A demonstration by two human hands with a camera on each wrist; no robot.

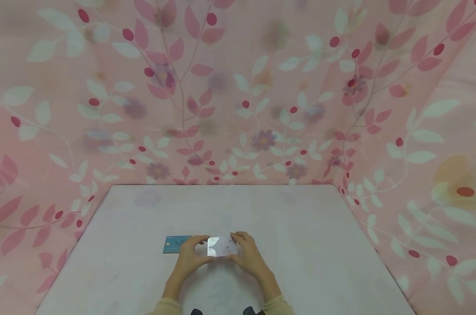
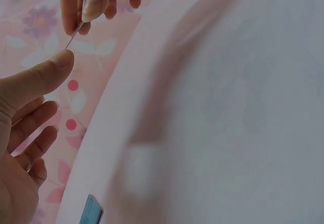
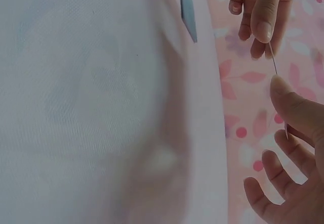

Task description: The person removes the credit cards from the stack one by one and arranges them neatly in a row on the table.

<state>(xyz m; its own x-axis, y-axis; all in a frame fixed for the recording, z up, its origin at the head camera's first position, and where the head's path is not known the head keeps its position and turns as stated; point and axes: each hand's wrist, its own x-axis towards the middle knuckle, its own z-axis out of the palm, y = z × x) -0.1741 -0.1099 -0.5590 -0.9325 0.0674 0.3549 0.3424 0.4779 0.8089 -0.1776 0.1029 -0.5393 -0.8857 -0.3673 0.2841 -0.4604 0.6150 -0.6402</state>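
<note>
A pale, glossy card (image 1: 221, 246) is held up over the table, its face catching the light in the head view. My left hand (image 1: 190, 256) pinches its left end between thumb and fingers. At the other end, my right hand (image 1: 251, 258) pinches it the same way. Both wrist views show the card edge-on, as a thin line (image 2: 74, 36) between the thumbs. Behind and to the left of the left hand, a blue card (image 1: 172, 245) with a chip lies on the table, its right part hidden by that hand.
The white-covered table (image 1: 301, 232) carries a soft shadow of the hands. Pink cloth (image 1: 238, 87) with leaves and flowers hangs behind it and along both sides. Two dark, rounded objects (image 1: 196, 312) show at the bottom edge of the head view.
</note>
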